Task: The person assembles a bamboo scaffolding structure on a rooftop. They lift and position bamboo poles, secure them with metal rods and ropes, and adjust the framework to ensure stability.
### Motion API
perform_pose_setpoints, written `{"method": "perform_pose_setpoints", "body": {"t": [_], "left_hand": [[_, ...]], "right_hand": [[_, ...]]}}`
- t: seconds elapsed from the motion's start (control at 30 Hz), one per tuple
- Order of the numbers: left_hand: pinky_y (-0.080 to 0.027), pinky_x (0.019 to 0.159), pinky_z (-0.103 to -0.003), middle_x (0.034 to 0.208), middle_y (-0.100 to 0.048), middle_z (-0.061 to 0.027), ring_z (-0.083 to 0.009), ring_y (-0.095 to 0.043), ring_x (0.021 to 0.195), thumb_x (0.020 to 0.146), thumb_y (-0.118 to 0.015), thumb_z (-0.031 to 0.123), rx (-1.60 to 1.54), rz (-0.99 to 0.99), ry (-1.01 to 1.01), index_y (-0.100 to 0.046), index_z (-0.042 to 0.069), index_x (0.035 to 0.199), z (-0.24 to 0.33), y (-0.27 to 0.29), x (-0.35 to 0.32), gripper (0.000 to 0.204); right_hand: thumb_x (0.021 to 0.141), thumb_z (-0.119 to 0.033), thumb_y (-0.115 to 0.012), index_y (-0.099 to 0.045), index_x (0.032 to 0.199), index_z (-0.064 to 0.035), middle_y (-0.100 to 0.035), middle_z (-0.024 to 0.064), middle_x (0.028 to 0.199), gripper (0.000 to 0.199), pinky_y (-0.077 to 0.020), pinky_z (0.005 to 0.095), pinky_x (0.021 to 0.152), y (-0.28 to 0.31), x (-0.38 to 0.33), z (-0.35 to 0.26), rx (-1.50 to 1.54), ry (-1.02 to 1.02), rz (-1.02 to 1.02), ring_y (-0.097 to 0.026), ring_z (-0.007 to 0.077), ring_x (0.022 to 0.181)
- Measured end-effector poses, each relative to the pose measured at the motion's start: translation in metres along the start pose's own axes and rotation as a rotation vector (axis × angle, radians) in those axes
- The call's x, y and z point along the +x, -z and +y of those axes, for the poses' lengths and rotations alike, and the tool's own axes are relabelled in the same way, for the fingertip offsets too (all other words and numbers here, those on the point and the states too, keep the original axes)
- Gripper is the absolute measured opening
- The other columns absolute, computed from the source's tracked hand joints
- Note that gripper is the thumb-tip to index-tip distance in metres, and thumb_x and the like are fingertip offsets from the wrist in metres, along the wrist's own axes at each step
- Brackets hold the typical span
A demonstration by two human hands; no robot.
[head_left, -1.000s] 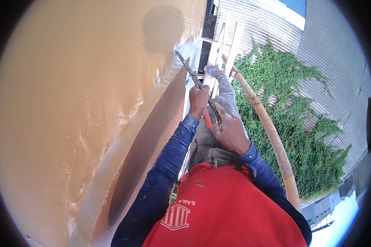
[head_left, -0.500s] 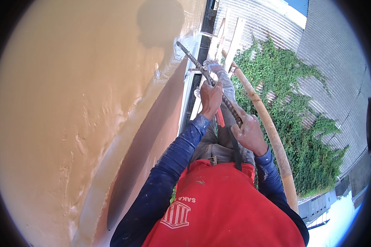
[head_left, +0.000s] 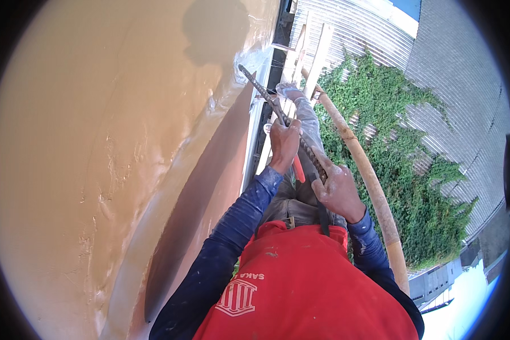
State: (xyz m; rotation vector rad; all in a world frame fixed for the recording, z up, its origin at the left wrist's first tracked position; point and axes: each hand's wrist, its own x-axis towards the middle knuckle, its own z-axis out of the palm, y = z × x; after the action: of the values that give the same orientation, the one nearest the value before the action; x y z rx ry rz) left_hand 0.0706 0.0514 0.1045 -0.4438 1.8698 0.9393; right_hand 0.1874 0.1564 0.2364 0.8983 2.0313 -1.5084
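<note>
Gripping a long, dark, ribbed steel bar (head_left: 277,113), the person works high up beside a tall wall coated in smooth tan-orange render (head_left: 113,141). Left hand (head_left: 284,144): fingers wrapped fully round the bar at about its middle, fist closed; a red tool handle (head_left: 298,169) sticks out just below this hand, and I cannot tell whether the palm is holding it as well. Right hand (head_left: 339,191): dusted pale, closed round the lower end of the bar, near the chest. Bar orientation: tilted, upper tip pointing up and left toward the wall edge, where a whitish wet patch (head_left: 249,62) shows; contact between tip and wall cannot be judged. Both forearms wear dark blue long sleeves (head_left: 232,226); a red vest (head_left: 300,283) covers the torso. Right of the hands, a thick, orange-brown pole (head_left: 368,175) runs diagonally, with pale timber planks (head_left: 314,59) above it. Far below: green creeper (head_left: 402,147) against a grey corrugated wall (head_left: 453,96).
</note>
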Motion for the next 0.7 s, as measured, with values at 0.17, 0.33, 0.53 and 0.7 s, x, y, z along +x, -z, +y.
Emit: {"method": "perform_pose_setpoints", "body": {"t": [0.17,0.33,0.53,0.7], "left_hand": [[-0.041,0.055,-0.036,0.063,-0.057,-0.0059,-0.0157,-0.052,0.057,0.083,-0.066,0.019,0.016,0.089,-0.071,-0.06,0.0,0.068,-0.01,0.005,0.047,0.026],[-0.045,0.056,-0.039,0.064,-0.061,-0.0123,-0.0212,-0.058,0.057,0.084,-0.064,0.022,0.041,0.031,-0.11,-0.059,-0.005,0.068,-0.013,0.003,0.025,0.032],[-0.045,0.057,-0.039,0.067,-0.063,-0.0127,-0.022,-0.059,0.059,0.083,-0.066,0.021,0.046,0.077,-0.049,-0.061,-0.008,0.082,0.0,0.009,0.058,0.03],[-0.045,0.057,-0.04,0.07,-0.064,-0.0139,-0.0216,-0.059,0.06,0.084,-0.066,0.02,0.054,0.071,-0.018,-0.062,-0.009,0.085,-0.009,0.013,0.034,0.029]], "right_hand": [[0.073,-0.01,-0.059,-0.051,0.143,-0.0006,-0.064,0.0259,0.071,0.071,-0.0525,0.0492,0.068,-0.034,0.048,0.017,-0.064,0.144,0.137,-0.063,0.0409,0.062],[0.077,-0.013,-0.064,-0.05,0.14,0.0044,-0.066,0.0309,0.105,0.066,-0.0552,0.0512,0.083,-0.012,0.015,0.003,-0.049,-0.036,-0.049,-0.066,0.047,0.087],[0.076,-0.012,-0.061,-0.048,0.144,-0.0006,-0.066,0.0281,0.096,0.07,-0.0519,0.0515,0.084,-0.041,0.038,0.02,-0.08,0.158,0.151,-0.064,0.0447,0.08],[0.076,-0.012,-0.061,-0.049,0.142,0.0008,-0.068,0.0268,0.092,0.069,-0.0533,0.0502,0.081,-0.03,0.023,0.007,-0.031,0.066,0.069,-0.065,0.0425,0.071]]}}
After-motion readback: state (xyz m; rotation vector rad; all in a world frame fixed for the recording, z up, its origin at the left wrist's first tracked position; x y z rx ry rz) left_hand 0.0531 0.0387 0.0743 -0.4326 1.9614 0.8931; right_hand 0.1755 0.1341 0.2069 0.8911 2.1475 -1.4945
